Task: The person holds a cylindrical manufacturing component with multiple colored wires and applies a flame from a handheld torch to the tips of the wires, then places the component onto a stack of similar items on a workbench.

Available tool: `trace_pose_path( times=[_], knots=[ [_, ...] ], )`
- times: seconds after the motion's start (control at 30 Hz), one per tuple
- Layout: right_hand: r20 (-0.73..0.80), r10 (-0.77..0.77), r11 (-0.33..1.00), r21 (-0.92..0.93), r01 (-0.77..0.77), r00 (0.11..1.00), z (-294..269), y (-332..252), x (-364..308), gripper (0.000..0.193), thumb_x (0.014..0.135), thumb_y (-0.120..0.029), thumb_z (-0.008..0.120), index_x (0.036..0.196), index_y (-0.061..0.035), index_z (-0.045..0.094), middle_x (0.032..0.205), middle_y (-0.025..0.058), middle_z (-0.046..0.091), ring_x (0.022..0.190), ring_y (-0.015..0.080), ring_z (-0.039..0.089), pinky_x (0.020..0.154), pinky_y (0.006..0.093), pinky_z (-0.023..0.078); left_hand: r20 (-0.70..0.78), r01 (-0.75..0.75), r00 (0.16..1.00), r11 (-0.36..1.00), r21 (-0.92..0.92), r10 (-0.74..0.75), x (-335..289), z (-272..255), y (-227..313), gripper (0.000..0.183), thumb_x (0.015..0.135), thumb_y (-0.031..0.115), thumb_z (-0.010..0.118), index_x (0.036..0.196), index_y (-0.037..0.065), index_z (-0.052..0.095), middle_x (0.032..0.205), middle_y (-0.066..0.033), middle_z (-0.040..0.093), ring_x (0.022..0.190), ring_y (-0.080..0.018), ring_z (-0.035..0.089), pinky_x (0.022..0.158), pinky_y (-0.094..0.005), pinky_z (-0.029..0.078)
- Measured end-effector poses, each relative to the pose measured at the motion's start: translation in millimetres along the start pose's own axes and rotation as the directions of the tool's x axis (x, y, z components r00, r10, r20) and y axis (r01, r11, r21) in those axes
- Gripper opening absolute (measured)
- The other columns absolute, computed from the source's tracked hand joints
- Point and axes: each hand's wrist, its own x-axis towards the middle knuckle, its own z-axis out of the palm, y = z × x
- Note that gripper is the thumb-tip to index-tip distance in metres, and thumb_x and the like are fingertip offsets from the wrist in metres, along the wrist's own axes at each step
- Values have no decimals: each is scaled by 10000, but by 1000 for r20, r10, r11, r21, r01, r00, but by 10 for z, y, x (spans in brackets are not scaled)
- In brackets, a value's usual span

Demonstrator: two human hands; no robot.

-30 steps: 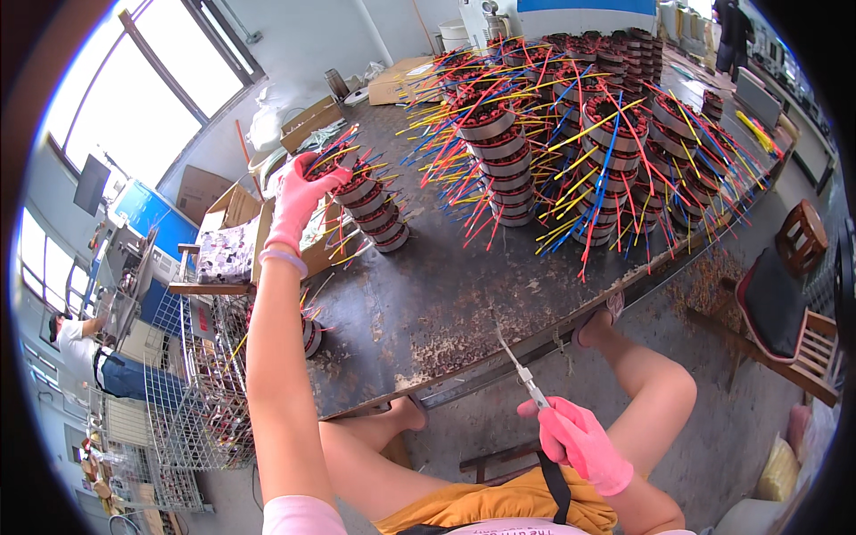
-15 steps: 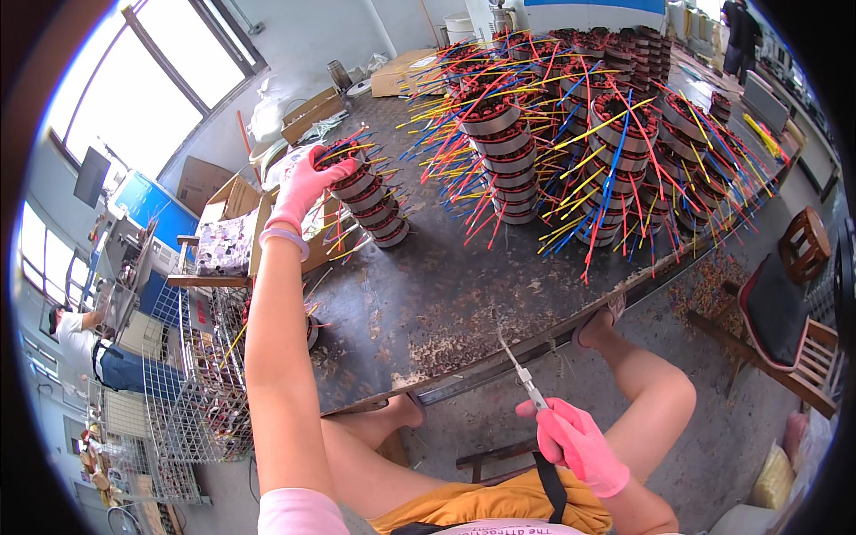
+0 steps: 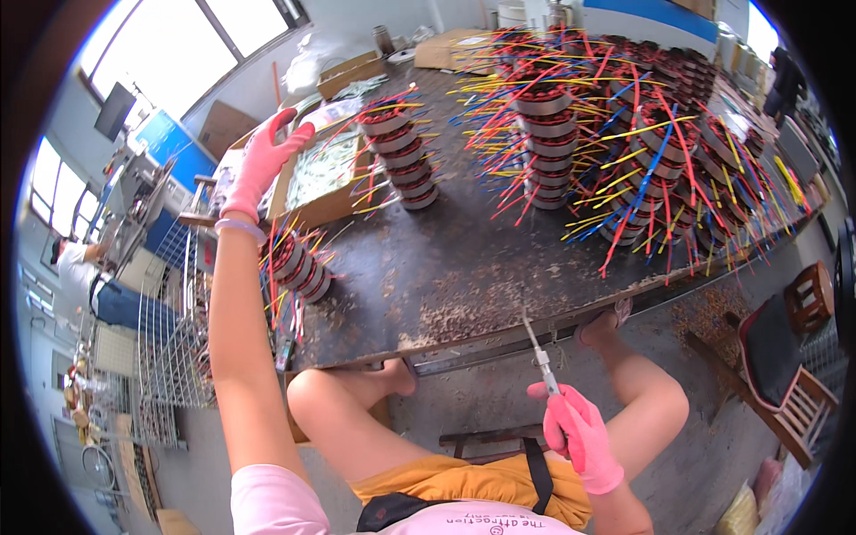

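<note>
- Tool (image 3: 543, 358): handle largely concealed within the right hand (image 3: 581, 439); tip too fine to identify.
- Rear ring stacks (image 3: 682, 67): lower portions hidden behind the front stacks (image 3: 547, 143).
- Carton (image 3: 328, 210): pale contents too small to identify.
- Pink shirt (image 3: 276, 501): cut off by lower edge.
- White-shirted person (image 3: 77, 265): hands too small to resolve.
- Dark-clothed person (image 3: 785, 85): blurred; details indistinct.

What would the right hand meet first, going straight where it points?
Probably the table's near edge: the right hand points its thin tool there, but depth is unclear; it might pass above.
</note>
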Motion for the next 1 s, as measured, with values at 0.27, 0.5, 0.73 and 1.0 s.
trace_pose_path(
  times=[0.27, 0.5, 0.73, 1.0],
  knots=[
    [40, 41, 997, -60, -39, 998, 115, 117, 70, 391, 1040, -243, 511, 1319, 30, 501, 604, -49, 420, 526, 37, 322, 480, 221, 229, 246, 312, 881, 887, 340, -404, -1308, -409, -285, 1075, 677, 577, 823, 1437, -61, 411, 1417, -255, 501, 1315, -324, 501, 1099, -383, 387],
    [80, 1, 996, -94, 7, 997, 249, 182, 70, 395, 1046, -278, 493, 1287, 33, 534, 574, -44, 420, 495, 35, 328, 459, 207, 247, 13, 336, 924, 827, 451, -383, -1471, -156, -433, 973, 655, 544, 812, 1369, -35, 493, 1287, -219, 582, 1208, -334, 577, 1036, -386, 453],
    [-4, -15, 990, -138, 14, 1000, 169, 182, 92, 388, 1045, -268, 495, 1290, 31, 528, 580, -48, 411, 506, 34, 315, 466, 216, 225, 135, -170, 979, 975, 143, 151, -1769, 56, 464, 900, 608, 301, 881, 1367, 8, 497, 1294, -193, 558, 1208, -359, 545, 1044, -424, 433],
    [4, 63, 997, -46, -63, 998, 227, 214, 124, 407, 1037, -279, 525, 1308, 26, 528, 590, -69, 415, 528, 29, 308, 497, 205, 231, 352, -223, 914, 975, 18, 203, -2332, 1106, 357, 877, 591, 299, 875, 1355, 68, 513, 1321, -187, 529, 1245, -392, 490, 1073, -472, 392]
  ],
)
